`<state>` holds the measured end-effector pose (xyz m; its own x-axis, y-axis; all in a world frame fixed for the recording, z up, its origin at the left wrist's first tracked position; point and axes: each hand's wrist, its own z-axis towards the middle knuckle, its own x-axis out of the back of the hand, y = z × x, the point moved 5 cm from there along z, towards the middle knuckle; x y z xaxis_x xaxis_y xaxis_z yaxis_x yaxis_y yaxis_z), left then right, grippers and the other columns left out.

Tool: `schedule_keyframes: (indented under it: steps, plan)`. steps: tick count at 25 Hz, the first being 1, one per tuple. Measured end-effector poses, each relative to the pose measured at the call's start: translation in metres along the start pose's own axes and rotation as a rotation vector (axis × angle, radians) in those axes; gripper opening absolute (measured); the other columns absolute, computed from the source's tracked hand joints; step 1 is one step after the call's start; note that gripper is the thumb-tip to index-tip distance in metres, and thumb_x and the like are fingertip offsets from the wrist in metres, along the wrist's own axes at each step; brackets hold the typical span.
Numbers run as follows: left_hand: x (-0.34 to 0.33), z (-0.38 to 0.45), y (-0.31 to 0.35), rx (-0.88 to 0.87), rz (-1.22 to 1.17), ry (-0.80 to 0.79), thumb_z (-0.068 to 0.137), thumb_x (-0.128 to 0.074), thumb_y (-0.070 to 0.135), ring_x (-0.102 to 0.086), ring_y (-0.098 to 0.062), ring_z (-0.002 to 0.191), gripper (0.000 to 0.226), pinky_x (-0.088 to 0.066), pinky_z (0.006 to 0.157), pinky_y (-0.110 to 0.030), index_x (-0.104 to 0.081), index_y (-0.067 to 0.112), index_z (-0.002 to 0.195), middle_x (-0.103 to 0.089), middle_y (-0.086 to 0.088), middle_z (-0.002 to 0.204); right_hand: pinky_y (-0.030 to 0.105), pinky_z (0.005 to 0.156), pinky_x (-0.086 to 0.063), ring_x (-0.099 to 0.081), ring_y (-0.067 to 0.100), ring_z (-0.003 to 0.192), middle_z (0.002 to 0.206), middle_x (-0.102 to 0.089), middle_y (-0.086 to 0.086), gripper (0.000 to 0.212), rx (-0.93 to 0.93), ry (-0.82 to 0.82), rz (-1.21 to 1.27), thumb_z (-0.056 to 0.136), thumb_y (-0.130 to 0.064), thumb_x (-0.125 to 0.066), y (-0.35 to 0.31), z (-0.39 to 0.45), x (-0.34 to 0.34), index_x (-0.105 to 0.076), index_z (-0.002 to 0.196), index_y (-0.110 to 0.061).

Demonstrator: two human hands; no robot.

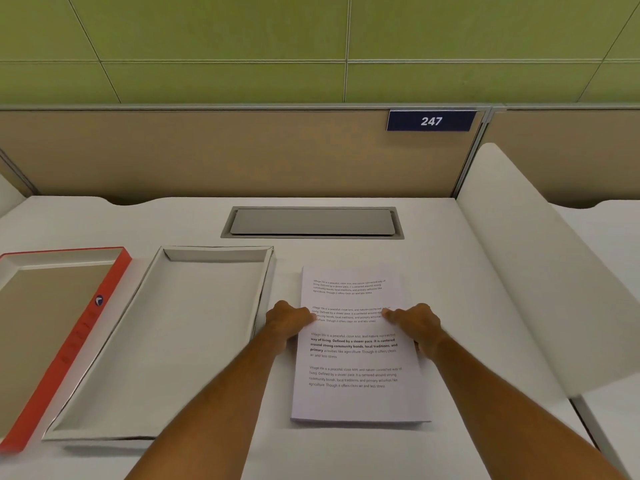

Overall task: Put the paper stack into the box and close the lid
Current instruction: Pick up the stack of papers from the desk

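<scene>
A stack of printed white paper [356,362] lies flat on the white desk, right of centre. My left hand [289,318] grips its left edge, thumb on the top sheet. My right hand [414,322] grips its right edge the same way. Just left of the stack sits the shallow white box [104,400], open with nothing inside. The lid [79,327], red-sided with a brown inside, lies upside down at the far left, next to the box.
A grey cable hatch [311,221] is set into the desk behind the paper. A tan partition with a "247" sign [431,121] closes off the back. A white divider panel [540,271] rises along the right side.
</scene>
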<state>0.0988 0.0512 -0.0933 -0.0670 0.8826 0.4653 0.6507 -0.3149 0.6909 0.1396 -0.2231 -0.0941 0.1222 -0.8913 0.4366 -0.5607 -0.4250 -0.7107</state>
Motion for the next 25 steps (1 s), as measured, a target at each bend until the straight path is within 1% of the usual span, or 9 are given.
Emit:
schedule_keyframes:
  steps: [4,7,10,12,13,17,19,22,25]
  plan:
    - [-0.001,0.001,0.001,-0.038,-0.029,0.023,0.082,-0.070,0.023,-0.066,-0.020,0.073,0.021,-0.050,0.055,-0.025,-0.062,0.006,0.090,-0.072,-0.013,0.101,0.049,0.079,-0.061,-0.072,0.036,0.089,0.103,-0.073,0.017,0.041,0.025,-0.026,0.083,0.075,-0.032,-0.079,-0.003,0.001,-0.001,-0.066,0.101,-0.003]
    - [0.001,0.000,0.002,-0.080,-0.071,0.026,0.082,-0.071,0.023,-0.067,-0.020,0.074,0.019,-0.051,0.057,-0.026,-0.058,0.013,0.073,-0.072,-0.011,0.096,0.037,0.061,-0.060,-0.074,0.033,0.079,0.095,-0.074,0.017,0.024,0.015,-0.062,0.164,0.077,-0.023,-0.080,-0.006,-0.001,0.000,-0.065,0.085,-0.006]
    - [0.001,0.003,0.000,-0.060,-0.150,-0.033,0.081,-0.072,0.020,-0.069,-0.025,0.086,0.019,-0.058,0.070,-0.037,-0.055,0.012,0.077,-0.071,-0.012,0.099,0.032,0.052,-0.057,-0.074,0.029,0.068,0.087,-0.076,0.016,0.022,-0.006,-0.140,0.244,0.080,-0.016,-0.078,-0.009,-0.004,-0.001,-0.066,0.092,-0.002]
    - [0.002,0.005,-0.002,-0.034,-0.219,-0.067,0.081,-0.072,0.016,-0.070,-0.032,0.093,0.017,-0.058,0.085,-0.047,-0.057,0.008,0.083,-0.072,-0.015,0.099,0.032,0.054,-0.056,-0.072,0.029,0.068,0.086,-0.074,0.015,0.020,-0.014,-0.152,0.250,0.083,-0.014,-0.074,-0.007,-0.005,0.001,-0.065,0.094,-0.001]
    - [0.003,0.007,-0.004,-0.019,-0.252,-0.071,0.082,-0.071,0.014,-0.071,-0.033,0.091,0.015,-0.058,0.085,-0.049,-0.059,0.006,0.085,-0.074,-0.016,0.097,0.031,0.056,-0.054,-0.070,0.029,0.068,0.085,-0.073,0.015,0.017,-0.021,-0.147,0.247,0.085,-0.014,-0.069,-0.006,-0.004,0.002,-0.064,0.094,-0.001]
    - [0.006,0.008,-0.009,0.033,-0.364,-0.069,0.083,-0.069,0.000,-0.074,-0.029,0.078,0.005,-0.061,0.065,-0.036,-0.065,-0.002,0.085,-0.075,-0.017,0.089,0.031,0.060,-0.048,-0.059,0.028,0.066,0.081,-0.062,0.017,0.011,-0.070,-0.152,0.246,0.080,-0.008,-0.057,0.002,0.000,0.012,-0.058,0.088,0.000]
    - [0.006,0.009,-0.010,0.043,-0.371,-0.077,0.082,-0.070,-0.002,-0.074,-0.030,0.082,0.008,-0.060,0.064,-0.035,-0.065,-0.005,0.088,-0.075,-0.019,0.092,0.032,0.059,-0.049,-0.061,0.028,0.066,0.078,-0.064,0.016,0.004,-0.088,-0.175,0.250,0.081,-0.003,-0.057,0.004,0.003,0.015,-0.058,0.084,0.000]
    - [0.006,0.010,-0.009,0.046,-0.377,-0.102,0.082,-0.070,-0.002,-0.073,-0.031,0.087,0.017,-0.061,0.070,-0.038,-0.066,-0.008,0.097,-0.074,-0.020,0.097,0.039,0.066,-0.055,-0.066,0.031,0.071,0.080,-0.068,0.017,0.005,-0.099,-0.161,0.282,0.086,0.004,-0.060,0.009,0.011,0.014,-0.061,0.082,0.000]
    - [0.008,0.007,-0.003,0.012,-0.364,-0.113,0.083,-0.070,0.000,-0.073,-0.031,0.090,0.014,-0.060,0.081,-0.043,-0.067,-0.006,0.095,-0.075,-0.019,0.099,0.037,0.060,-0.056,-0.066,0.029,0.071,0.084,-0.069,0.018,0.006,-0.062,-0.124,0.270,0.087,0.008,-0.060,0.003,0.008,0.016,-0.063,0.086,0.003]
